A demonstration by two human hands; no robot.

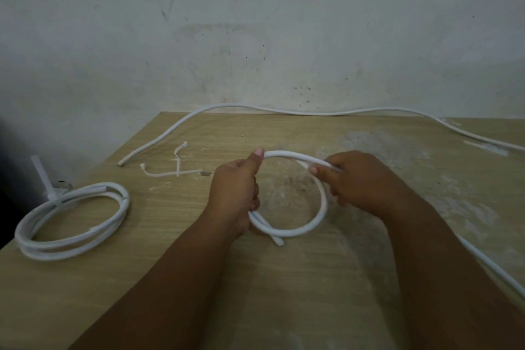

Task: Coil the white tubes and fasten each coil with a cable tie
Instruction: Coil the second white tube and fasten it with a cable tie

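A light wooden tabletop (170, 278) seen from above, its far edge meeting a scuffed pale wall (255, 37) and its left edge running diagonally towards the viewer. At the centre, two bare hands hold a white flexible tube bent into a single round loop (321, 207) just above the table. The left hand (235, 193) is clenched around the loop's left side, thumb raised along the tube. The right hand (355, 182) grasps the upper right of the loop, fingers curled over it. The loop's cut end pokes out at the bottom, pointing towards the viewer and slightly right. A further stretch of tube runs from under the right forearm off the right edge. A long loose white tube (227, 106) lies lengthwise along the far edge, its left end curving forward onto the table; whether it joins the loop cannot be told. Near the left edge lies a finished white tube coil (122, 207), bound by a white cable tie (41, 173) whose tail sticks up. Two loose white cable ties (170, 174) lie crossed between the coil and the hands. Bare wood lies between the coil and the left forearm.
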